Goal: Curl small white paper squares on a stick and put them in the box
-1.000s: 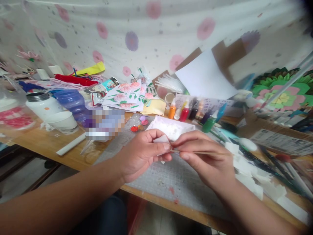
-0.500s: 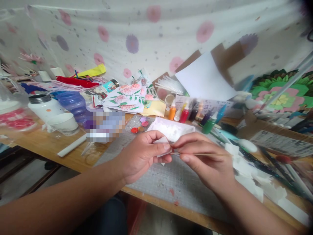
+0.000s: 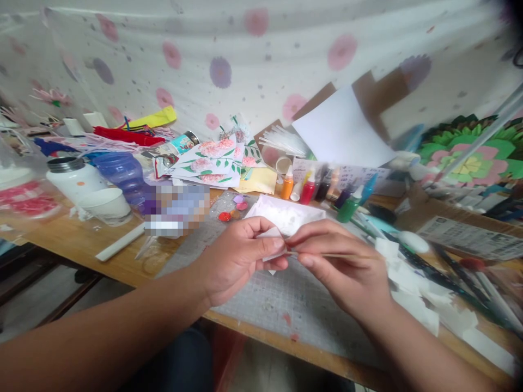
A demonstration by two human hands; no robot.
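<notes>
My left hand point(image 3: 232, 261) is closed, pinching a small piece of white paper point(image 3: 269, 235) between thumb and fingers. A thin wooden stick point(image 3: 343, 255) lies in my right hand point(image 3: 351, 272), whose thumb and fingers are pinched round it. The stick's tip meets the paper at my left fingertips; the exact contact there is too small to make out. Both hands are held above a grey cutting mat point(image 3: 269, 316). Just behind them sits a shallow white box point(image 3: 255, 208) with whitish stuff inside, partly hidden by my fingers.
Paint bottles, among them an orange one point(image 3: 287, 186) and a green one point(image 3: 349, 207), stand behind the box. Torn white paper pieces point(image 3: 412, 277) and brushes lie at right, near a cardboard box point(image 3: 469, 231). A white cup point(image 3: 108, 206) and flower paintings point(image 3: 216, 155) are at left.
My right fingertips have shifted very slightly left along the stick, closer to the paper. My left hand keeps its place and its hold.
</notes>
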